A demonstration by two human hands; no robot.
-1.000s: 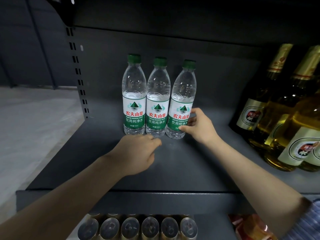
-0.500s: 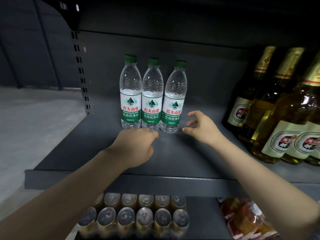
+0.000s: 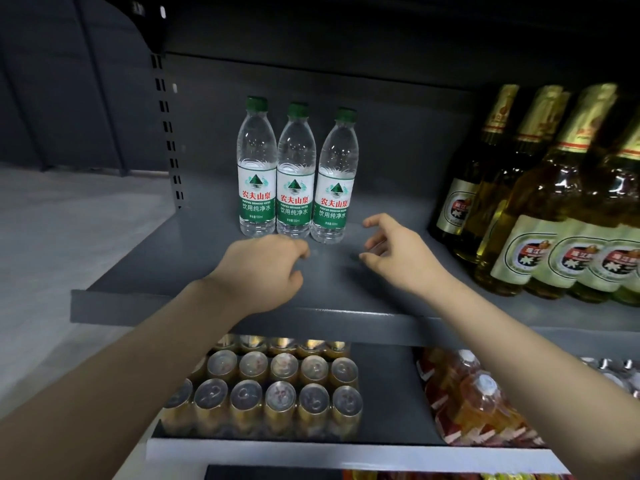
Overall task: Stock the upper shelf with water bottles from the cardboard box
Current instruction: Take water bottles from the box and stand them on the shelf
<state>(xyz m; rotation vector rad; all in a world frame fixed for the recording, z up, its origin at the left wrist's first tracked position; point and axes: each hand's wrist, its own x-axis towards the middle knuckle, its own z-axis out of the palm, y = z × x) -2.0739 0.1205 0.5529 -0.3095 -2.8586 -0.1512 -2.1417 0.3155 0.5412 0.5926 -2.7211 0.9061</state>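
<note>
Three clear plastic water bottles with green caps [image 3: 294, 171] stand upright in a tight row, touching, toward the back of the grey metal upper shelf [image 3: 194, 292]. Your left hand [image 3: 263, 271] hovers in front of them, fingers loosely curled, holding nothing. Your right hand [image 3: 398, 258] is just beside the rightmost bottle, fingers relaxed and spread, also holding nothing. Tall glass beer bottles with gold foil necks [image 3: 540, 202] crowd the shelf's right side. The cardboard box is out of view. Fetch the next bottle and set it upright beside this row, label forward, well clear of the glass.
</note>
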